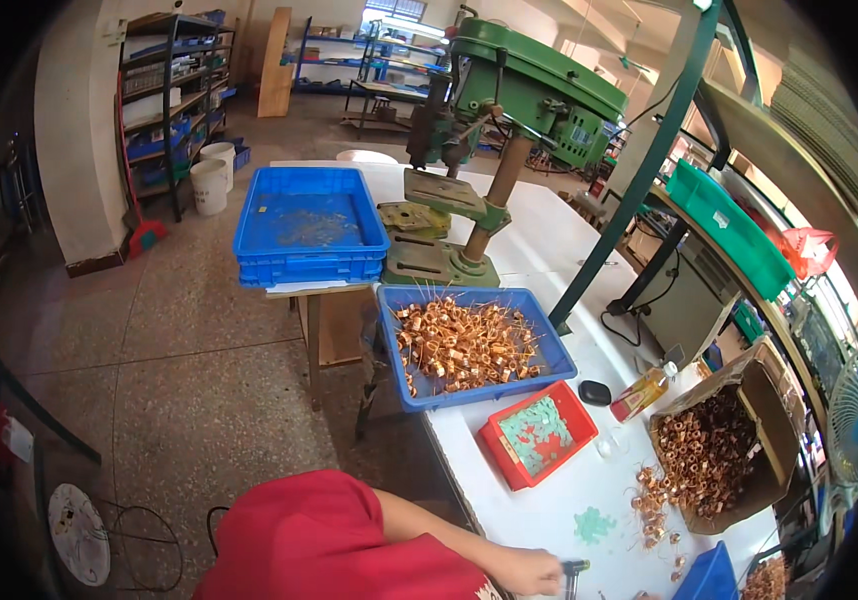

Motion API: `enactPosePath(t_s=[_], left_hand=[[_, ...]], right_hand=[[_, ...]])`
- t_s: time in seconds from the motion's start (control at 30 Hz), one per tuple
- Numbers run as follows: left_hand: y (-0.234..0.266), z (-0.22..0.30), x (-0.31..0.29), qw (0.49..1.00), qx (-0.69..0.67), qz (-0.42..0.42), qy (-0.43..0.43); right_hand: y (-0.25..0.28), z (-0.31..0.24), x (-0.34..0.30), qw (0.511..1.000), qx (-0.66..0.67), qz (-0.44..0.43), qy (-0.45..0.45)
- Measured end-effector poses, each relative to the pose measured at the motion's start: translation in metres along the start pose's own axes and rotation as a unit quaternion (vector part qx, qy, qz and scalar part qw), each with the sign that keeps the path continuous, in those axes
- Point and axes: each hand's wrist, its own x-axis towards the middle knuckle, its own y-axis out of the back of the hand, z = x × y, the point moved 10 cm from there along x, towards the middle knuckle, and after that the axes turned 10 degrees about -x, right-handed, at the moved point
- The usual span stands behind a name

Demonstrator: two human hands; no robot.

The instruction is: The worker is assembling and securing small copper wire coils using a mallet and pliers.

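Observation:
My left hand is at the lower edge over the white tabletop, its fingers curled closed. Next to its fingertips stands a small dark and green tool or fixture, cut off by the picture's edge. Whatever the fingers hold is too small or hidden to make out. My right hand is out of view. Ahead of the hand lie a scatter of pale green bits and a red bin with more such bits. To the right, copper-coloured coiled parts spill from a cardboard box.
A blue tray heaped with copper parts with long wire ends stands farther off. Behind it are another blue tray and a green drill press. A bottle, black case, blue bin and fan stand rightward.

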Motion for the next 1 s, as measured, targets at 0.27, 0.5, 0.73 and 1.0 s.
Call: enactPosePath(t_s=[0.27,0.5,0.73,1.0], left_hand=[[0.065,-0.007,-0.024,0.964,-0.2,0.143,0.1],[0.075,-0.021,-0.028,0.927,-0.291,0.218,0.089],[0.074,-0.03,-0.022,0.93,-0.309,0.195,0.042],[0.087,-0.041,-0.041,0.922,-0.321,0.214,0.043]], right_hand=[[0.049,-0.049,-0.098,0.804,0.039,0.432,0.406],[0.003,-0.136,0.008,0.849,-0.242,0.363,0.299],[-0.001,-0.133,0.015,0.851,-0.174,0.354,0.347],[0.006,-0.124,0.022,0.866,-0.096,0.345,0.349]])
